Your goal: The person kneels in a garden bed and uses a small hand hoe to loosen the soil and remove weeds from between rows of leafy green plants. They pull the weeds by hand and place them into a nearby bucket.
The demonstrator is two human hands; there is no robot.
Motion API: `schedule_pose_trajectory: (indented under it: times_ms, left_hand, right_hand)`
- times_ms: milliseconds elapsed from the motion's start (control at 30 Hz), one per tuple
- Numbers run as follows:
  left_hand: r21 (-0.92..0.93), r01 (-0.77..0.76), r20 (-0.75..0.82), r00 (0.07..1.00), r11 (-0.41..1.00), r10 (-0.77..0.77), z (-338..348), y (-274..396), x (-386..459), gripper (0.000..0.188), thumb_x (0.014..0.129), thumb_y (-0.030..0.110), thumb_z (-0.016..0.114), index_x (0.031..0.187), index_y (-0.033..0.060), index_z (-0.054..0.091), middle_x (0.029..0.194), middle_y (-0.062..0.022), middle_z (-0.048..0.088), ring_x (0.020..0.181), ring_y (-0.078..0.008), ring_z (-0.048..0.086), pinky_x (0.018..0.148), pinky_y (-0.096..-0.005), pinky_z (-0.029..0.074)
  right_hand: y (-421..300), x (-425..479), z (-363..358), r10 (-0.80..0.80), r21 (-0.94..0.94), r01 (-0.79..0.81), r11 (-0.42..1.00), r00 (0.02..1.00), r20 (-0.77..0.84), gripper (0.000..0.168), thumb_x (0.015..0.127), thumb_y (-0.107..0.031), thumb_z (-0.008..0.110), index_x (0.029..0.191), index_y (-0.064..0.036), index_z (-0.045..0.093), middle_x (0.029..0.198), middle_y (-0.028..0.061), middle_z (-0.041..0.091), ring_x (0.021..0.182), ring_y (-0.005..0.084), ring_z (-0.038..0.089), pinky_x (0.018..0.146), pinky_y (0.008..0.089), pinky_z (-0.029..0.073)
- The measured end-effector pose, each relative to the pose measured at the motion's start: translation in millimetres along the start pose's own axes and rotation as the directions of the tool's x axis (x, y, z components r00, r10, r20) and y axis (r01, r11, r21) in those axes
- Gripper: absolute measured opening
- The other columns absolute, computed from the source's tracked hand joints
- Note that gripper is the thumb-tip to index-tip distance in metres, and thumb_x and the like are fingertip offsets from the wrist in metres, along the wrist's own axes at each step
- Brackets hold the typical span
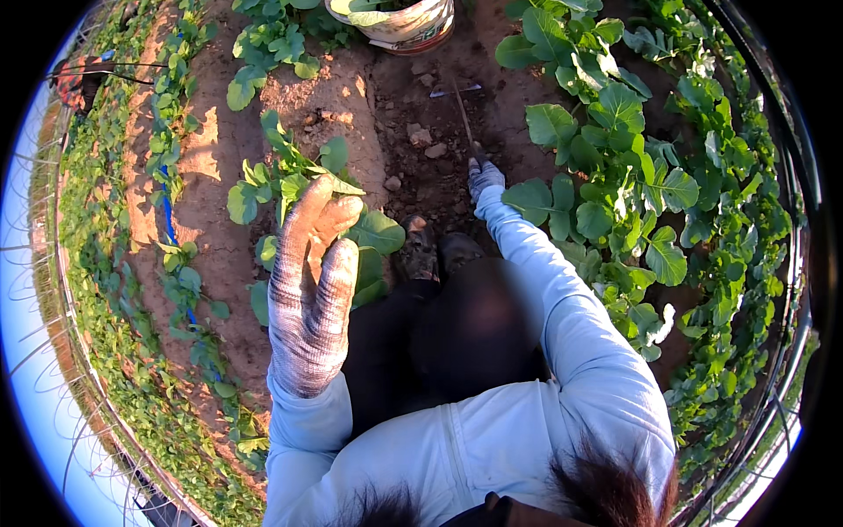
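My left hand (313, 283), in a soiled knit work glove, is raised over a leafy green plant (379, 234) at the left of the furrow. Its fingers are bent and spread, with a leaf (339, 186) just behind the fingertips; whether they touch it I cannot tell. Stretched forward on the right, my gloved right hand (485, 176) is closed round the near end of a long thin tool (463, 113). A pale narrow piece, perhaps its blade (456, 91), lies across the far end over the soil.
A dirty white bucket (411, 26) with leaves inside stands ahead in the furrow. Leafy crop rows (612, 145) run along both sides, and a blue hose (166, 211) lies at left. Clods (420, 136) dot the soil. Another person (79, 82) is far left.
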State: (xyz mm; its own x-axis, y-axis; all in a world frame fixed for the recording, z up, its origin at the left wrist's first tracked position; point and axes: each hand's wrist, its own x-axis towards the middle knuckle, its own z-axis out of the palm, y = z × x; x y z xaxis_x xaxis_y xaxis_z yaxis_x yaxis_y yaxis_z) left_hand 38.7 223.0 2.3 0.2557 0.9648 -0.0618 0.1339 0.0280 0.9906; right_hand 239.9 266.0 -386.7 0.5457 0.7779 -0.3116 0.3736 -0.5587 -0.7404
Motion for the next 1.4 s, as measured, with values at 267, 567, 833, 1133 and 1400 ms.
schedule_pose_trajectory:
  times_ms: [267, 567, 833, 1133, 1400]
  left_hand:
    - [0.050, 0.001, 0.041, 0.999, 0.999, -0.003, -7.1, -4.8, 6.8, 0.049, 0.089, 0.012, 0.050, 0.134, 0.0030, 0.033, 0.118, -0.0121, 0.052, 0.111, -0.0196, 0.048, 0.094, -0.0315, 0.036]
    - [-0.031, -0.026, 0.066, 0.997, 0.999, 0.028, -0.2, 2.8, 9.0, 0.046, 0.089, 0.009, 0.047, 0.133, 0.0019, 0.035, 0.118, -0.0138, 0.051, 0.109, -0.0190, 0.049, 0.094, -0.0316, 0.037]
    - [-0.005, -0.041, 0.074, 0.996, 0.999, 0.042, -2.3, 4.8, -2.0, 0.044, 0.090, 0.008, 0.046, 0.132, 0.0013, 0.035, 0.116, -0.0118, 0.052, 0.104, -0.0167, 0.051, 0.089, -0.0297, 0.041]
    - [-0.107, -0.084, 0.076, 0.993, 0.991, 0.093, -2.8, 0.1, -7.9, 0.044, 0.090, 0.008, 0.047, 0.132, 0.0010, 0.037, 0.115, -0.0123, 0.052, 0.106, -0.0160, 0.049, 0.090, -0.0288, 0.040]
    - [-0.096, -0.054, 0.058, 0.997, 0.994, 0.060, -10.8, 3.2, -2.5, 0.043, 0.090, 0.009, 0.048, 0.131, 0.0025, 0.038, 0.115, -0.0119, 0.052, 0.107, -0.0154, 0.048, 0.090, -0.0263, 0.039]
  right_hand:
    - [-3.9, 111.1, 14.0, 0.121, -0.053, -0.124, 0.991, 0.991, -0.058, 0.044, 0.091, -0.040, 0.041, 0.131, -0.021, 0.042, 0.099, 0.0179, 0.062, 0.072, 0.0329, 0.062, 0.061, 0.0413, 0.051]
    - [24.3, -19.7, -40.3, 0.285, -0.237, -0.231, 0.944, 0.932, 0.226, 0.051, 0.090, -0.048, 0.036, 0.129, -0.017, 0.043, 0.112, 0.0225, 0.056, 0.103, 0.0387, 0.053, 0.089, 0.0422, 0.043]
    - [161.2, -94.3, -40.6, 0.184, -0.403, -0.108, 0.909, 0.971, 0.153, 0.042, 0.089, -0.040, 0.047, 0.121, -0.013, 0.052, 0.112, 0.0174, 0.057, 0.103, 0.0329, 0.054, 0.086, 0.0390, 0.044]
    - [49.7, -73.5, -46.8, 0.144, -0.228, -0.088, 0.970, 0.960, 0.240, 0.039, 0.089, -0.035, 0.049, 0.122, -0.014, 0.051, 0.117, 0.0151, 0.054, 0.108, 0.0303, 0.049, 0.089, 0.0395, 0.043]
    - [102.9, -96.1, -32.9, 0.146, -0.255, -0.051, 0.966, 0.917, 0.370, 0.036, 0.091, -0.028, 0.049, 0.126, -0.022, 0.049, 0.107, 0.0140, 0.060, 0.096, 0.0279, 0.055, 0.085, 0.0359, 0.044]
